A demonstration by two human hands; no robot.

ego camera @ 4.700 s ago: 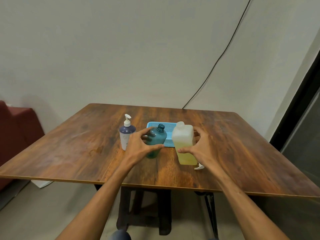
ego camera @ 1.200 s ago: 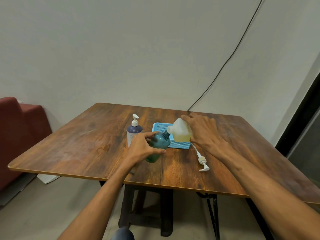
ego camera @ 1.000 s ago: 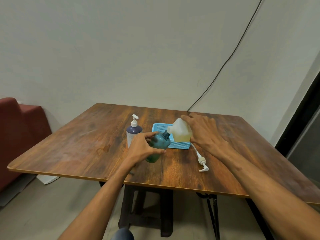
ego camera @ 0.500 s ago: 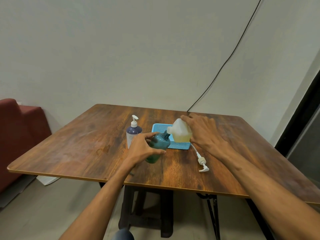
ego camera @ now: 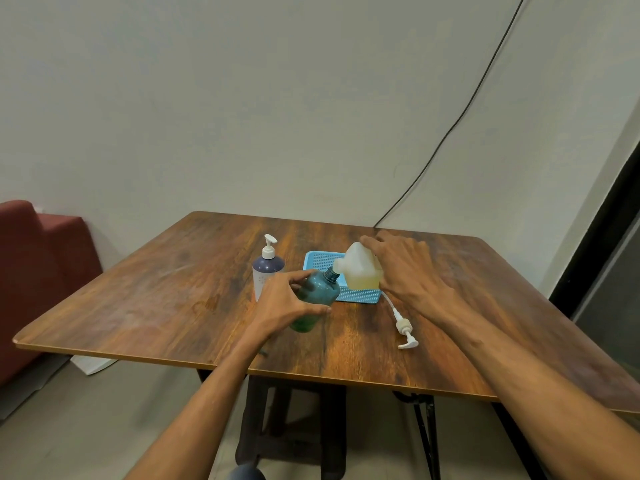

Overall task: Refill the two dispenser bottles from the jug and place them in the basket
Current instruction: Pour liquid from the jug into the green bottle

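Note:
My left hand (ego camera: 284,303) grips a teal dispenser bottle (ego camera: 317,296), tilted with its open neck pointing up and right. My right hand (ego camera: 405,268) holds a translucent jug (ego camera: 358,271) of yellow liquid, tipped so its spout meets the teal bottle's neck. Behind both lies a shallow blue basket (ego camera: 360,295), partly hidden. A second dispenser bottle (ego camera: 266,268), dark purple over white with a white pump, stands upright left of the basket. The teal bottle's white pump (ego camera: 403,327) lies loose on the table at the right.
Everything rests on a square wooden table (ego camera: 173,299) against a pale wall. A black cable (ego camera: 450,126) runs down the wall to the table's far edge. A red seat (ego camera: 34,271) stands at the left, a dark door frame (ego camera: 595,244) at the right.
Since 4.7 s ago my right hand lifted and tipped the jug onto the teal bottle's neck, and my left hand tilted that bottle. Over the last second nothing has visibly moved.

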